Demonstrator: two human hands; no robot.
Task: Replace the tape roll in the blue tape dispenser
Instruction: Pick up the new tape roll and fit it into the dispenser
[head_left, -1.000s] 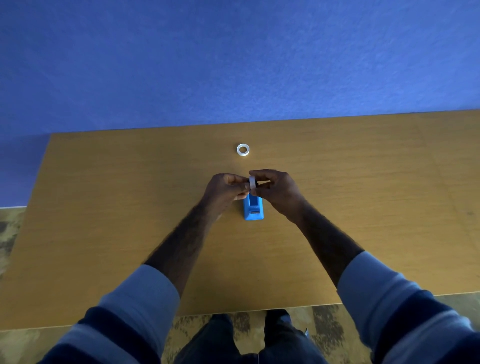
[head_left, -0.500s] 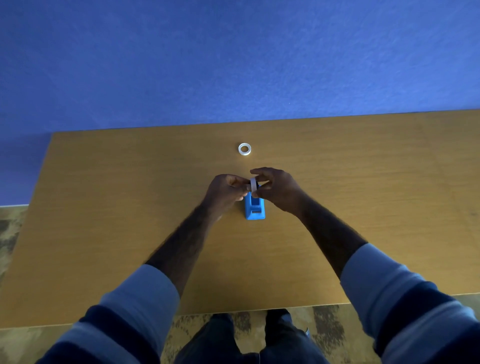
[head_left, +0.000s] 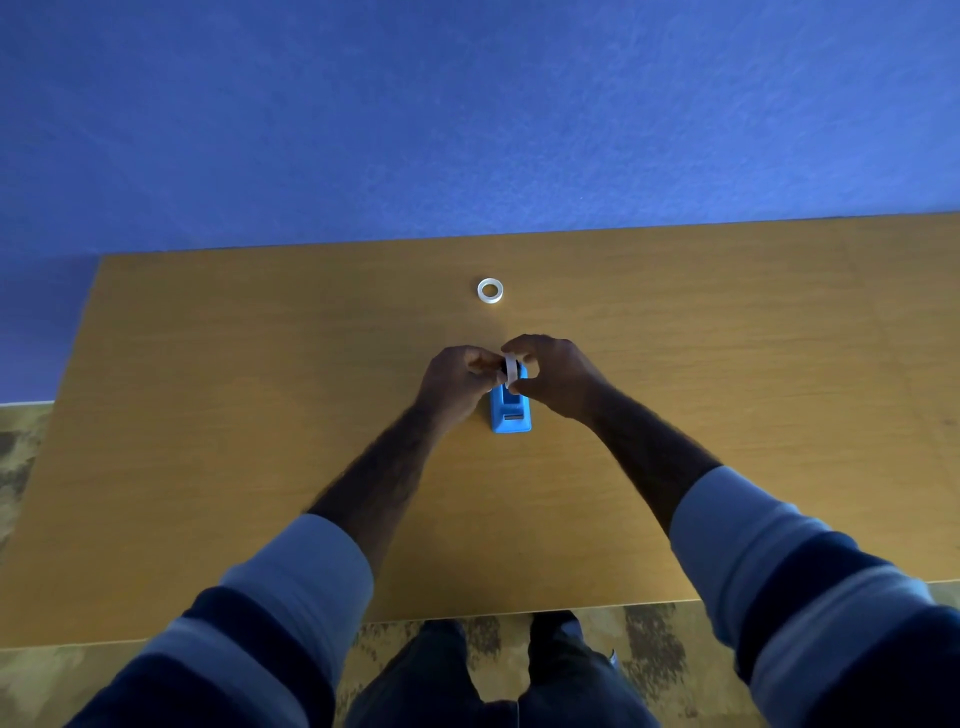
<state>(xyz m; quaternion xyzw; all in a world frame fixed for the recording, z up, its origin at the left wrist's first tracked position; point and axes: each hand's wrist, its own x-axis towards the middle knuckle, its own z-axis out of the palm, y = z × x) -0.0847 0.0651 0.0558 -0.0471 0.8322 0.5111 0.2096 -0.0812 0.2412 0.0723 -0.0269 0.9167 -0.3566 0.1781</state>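
Dim, bluish light; sharp centre, wide-angle bending at edges.

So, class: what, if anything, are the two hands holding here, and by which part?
Both hands hold a white tape roll upright above the blue dispenser: right hand pinches its rim; left hand grips the dark hub at its centre.
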